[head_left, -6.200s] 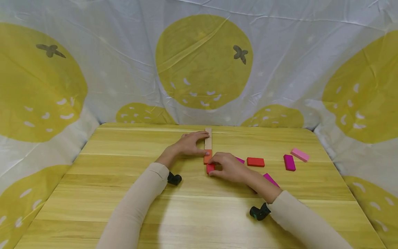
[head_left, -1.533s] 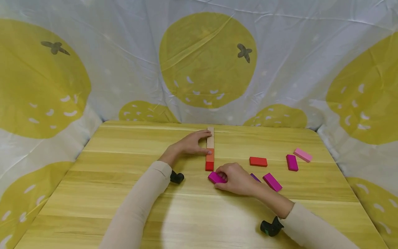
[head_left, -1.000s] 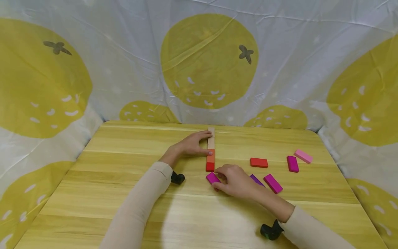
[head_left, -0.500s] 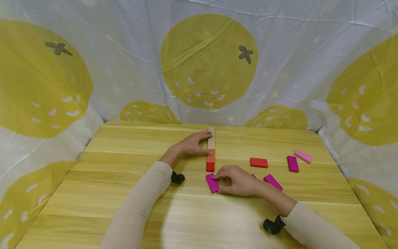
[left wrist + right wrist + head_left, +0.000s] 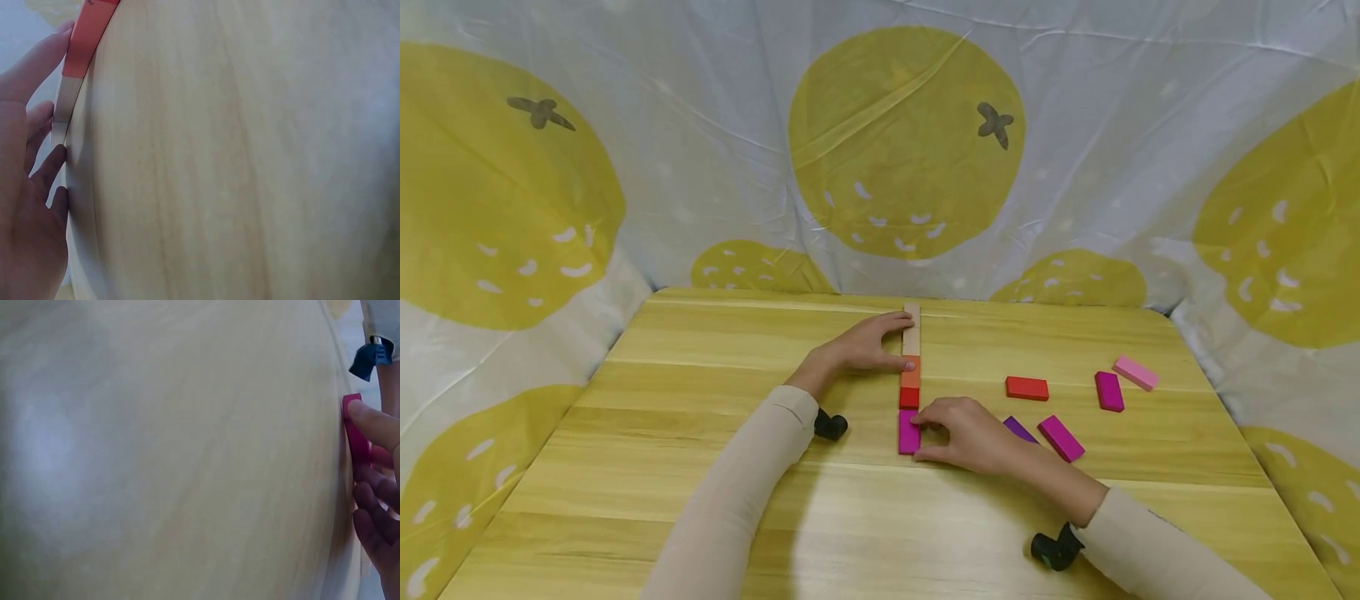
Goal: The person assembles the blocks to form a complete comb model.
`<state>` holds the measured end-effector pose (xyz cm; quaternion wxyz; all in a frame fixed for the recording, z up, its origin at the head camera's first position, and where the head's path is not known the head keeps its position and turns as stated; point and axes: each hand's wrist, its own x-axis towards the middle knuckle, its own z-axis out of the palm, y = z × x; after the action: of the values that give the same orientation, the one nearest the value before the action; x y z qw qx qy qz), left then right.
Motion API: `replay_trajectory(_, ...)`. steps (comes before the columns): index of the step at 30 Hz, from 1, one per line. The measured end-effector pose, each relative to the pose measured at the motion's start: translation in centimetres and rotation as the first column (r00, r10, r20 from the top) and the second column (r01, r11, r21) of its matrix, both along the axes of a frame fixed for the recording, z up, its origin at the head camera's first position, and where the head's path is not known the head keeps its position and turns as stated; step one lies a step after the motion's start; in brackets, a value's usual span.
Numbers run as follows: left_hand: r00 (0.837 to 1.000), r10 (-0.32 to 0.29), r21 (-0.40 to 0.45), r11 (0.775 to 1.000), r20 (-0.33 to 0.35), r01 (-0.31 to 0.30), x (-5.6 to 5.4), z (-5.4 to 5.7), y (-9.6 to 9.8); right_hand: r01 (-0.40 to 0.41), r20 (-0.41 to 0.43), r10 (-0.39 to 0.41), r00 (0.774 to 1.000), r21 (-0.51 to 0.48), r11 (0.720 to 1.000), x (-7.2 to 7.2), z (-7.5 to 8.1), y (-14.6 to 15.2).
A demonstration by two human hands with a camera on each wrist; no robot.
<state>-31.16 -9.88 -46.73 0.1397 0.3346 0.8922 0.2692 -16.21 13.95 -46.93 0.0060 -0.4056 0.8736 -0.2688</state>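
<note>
A straight row of flat wooden blocks runs toward me: bare wood blocks [image 5: 912, 340] at the far end, then an orange block [image 5: 911, 377], a red block [image 5: 909, 398] and a magenta block [image 5: 907, 432] nearest. My left hand [image 5: 859, 346] rests at the row's left side, its thumb touching the orange block and its forefinger a bare wood one. With thumb and forefinger, my right hand [image 5: 966, 435] pinches the magenta block, which lies flat in line against the red one. In the right wrist view, the thumb is on one end of that magenta block [image 5: 356, 434].
Right of the row lie another red block [image 5: 1027, 388], a partly hidden purple block [image 5: 1020, 429], a magenta block [image 5: 1062, 438], a second magenta block [image 5: 1108, 391] and a pink block [image 5: 1136, 372]. A patterned curtain [image 5: 737, 150] hangs behind the wooden table [image 5: 700, 367].
The red block has joined the row. My right hand has since turned the magenta block from slanted to straight and brought it up against the red one. My left hand has stayed put.
</note>
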Motion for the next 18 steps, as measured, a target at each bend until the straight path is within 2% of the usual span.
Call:
replay_trajectory(11,1.0,0.001,-0.007,1.0,0.0,-0.001,-0.09,0.01,0.12,0.022,-0.025,-0.022,0.999,-0.015,1.0,0.01,-0.12,-0.21)
replay_trajectory(18,1.0,0.003,-0.013,1.0,-0.001,-0.004,-0.14,-0.05,0.15,0.038,-0.021,-0.037,0.999,0.012,0.999,-0.04,-0.19,-0.26)
